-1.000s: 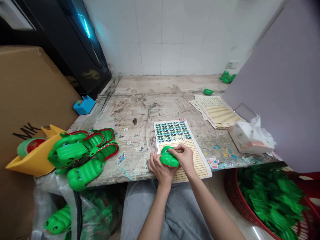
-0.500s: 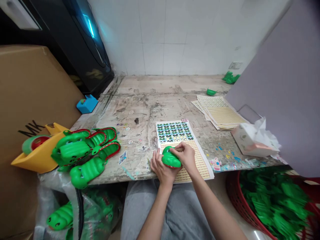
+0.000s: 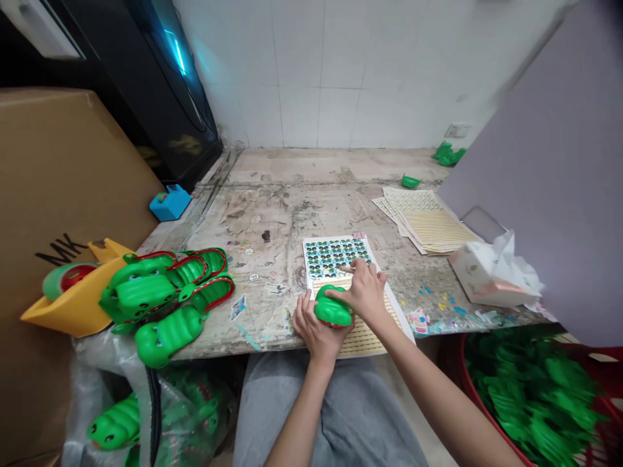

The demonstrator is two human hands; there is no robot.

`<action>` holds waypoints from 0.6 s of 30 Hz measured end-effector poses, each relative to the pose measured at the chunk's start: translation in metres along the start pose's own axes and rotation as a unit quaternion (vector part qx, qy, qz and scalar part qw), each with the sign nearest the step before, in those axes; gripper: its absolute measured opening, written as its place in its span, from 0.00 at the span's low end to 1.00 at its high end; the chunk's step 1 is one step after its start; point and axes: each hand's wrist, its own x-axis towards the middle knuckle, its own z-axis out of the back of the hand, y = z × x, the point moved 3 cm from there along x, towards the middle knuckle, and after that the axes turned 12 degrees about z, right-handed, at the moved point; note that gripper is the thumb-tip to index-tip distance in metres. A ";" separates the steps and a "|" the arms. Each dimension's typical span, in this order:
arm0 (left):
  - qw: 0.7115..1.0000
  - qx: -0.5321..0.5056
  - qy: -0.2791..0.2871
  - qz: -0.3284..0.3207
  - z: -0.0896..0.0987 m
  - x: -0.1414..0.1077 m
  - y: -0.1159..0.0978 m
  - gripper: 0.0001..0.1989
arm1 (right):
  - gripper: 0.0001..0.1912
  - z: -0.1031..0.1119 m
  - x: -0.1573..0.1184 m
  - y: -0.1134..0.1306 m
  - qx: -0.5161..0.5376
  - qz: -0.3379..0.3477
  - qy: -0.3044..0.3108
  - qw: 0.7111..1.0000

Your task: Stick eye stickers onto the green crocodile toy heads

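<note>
My left hand point(image 3: 317, 329) is wrapped round a green plastic toy animal head point(image 3: 333, 310), its rounded top up and a red edge low down. Above it, my right hand point(image 3: 367, 288) has its thumb on or just over the head, with the fingers spread away toward the eye-sticker sheet point(image 3: 337, 250). Rows of green and black eye stickers fill the upper part of that sheet, and several spots are bare backing. Its lower part, with brown line strips, lies partly under both hands. The palm side of my right hand is hidden.
Several finished-looking green toys point(image 3: 170, 334) lie at left beside a yellow tape dispenser point(image 3: 78, 298). A blue dispenser point(image 3: 170, 202) stands farther back. At right are more sheets point(image 3: 431, 220), a tissue box point(image 3: 487, 275) and a red basket point(image 3: 452, 370) of green parts.
My right hand has moved up and slightly right, its fingers going from a pinch at the toy head to stretched over the sticker sheet. My left hand and the toy head stay put.
</note>
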 end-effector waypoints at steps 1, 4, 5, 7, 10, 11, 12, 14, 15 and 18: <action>1.000 0.000 -0.002 -0.001 0.000 0.000 -0.001 0.35 | 0.29 -0.003 0.004 -0.006 0.005 -0.006 -0.005 1.000; 1.000 0.000 -0.009 -0.005 0.002 0.000 -0.002 0.37 | 0.22 -0.020 0.019 -0.029 0.071 -0.024 0.004 0.997; 1.000 0.002 -0.011 -0.008 0.003 -0.001 -0.002 0.37 | 0.19 -0.028 0.025 -0.037 0.103 -0.016 0.020 0.994; 1.000 0.006 -0.015 -0.011 0.003 -0.001 -0.001 0.37 | 0.18 -0.043 0.036 -0.049 0.147 0.033 0.050 0.987; 1.000 0.012 -0.022 -0.016 0.004 -0.001 -0.001 0.37 | 0.14 -0.059 0.044 -0.064 0.158 0.071 0.041 0.984; 1.000 0.014 -0.022 -0.017 0.004 -0.001 -0.001 0.37 | 0.13 -0.063 0.044 -0.068 0.154 0.064 0.031 0.986; 1.000 0.016 -0.022 -0.015 0.004 -0.001 -0.002 0.37 | 0.12 -0.065 0.044 -0.071 0.148 0.055 0.023 0.987; 1.000 0.016 -0.019 -0.010 0.004 0.000 -0.002 0.37 | 0.12 -0.068 0.043 -0.074 0.138 0.046 0.018 0.989; 1.000 0.016 -0.016 -0.008 0.004 0.001 -0.002 0.37 | 0.12 -0.069 0.042 -0.074 0.137 0.047 0.019 0.989; 1.000 0.017 -0.013 -0.010 0.004 0.002 -0.003 0.37 | 0.11 -0.070 0.042 -0.074 0.143 0.056 0.031 0.988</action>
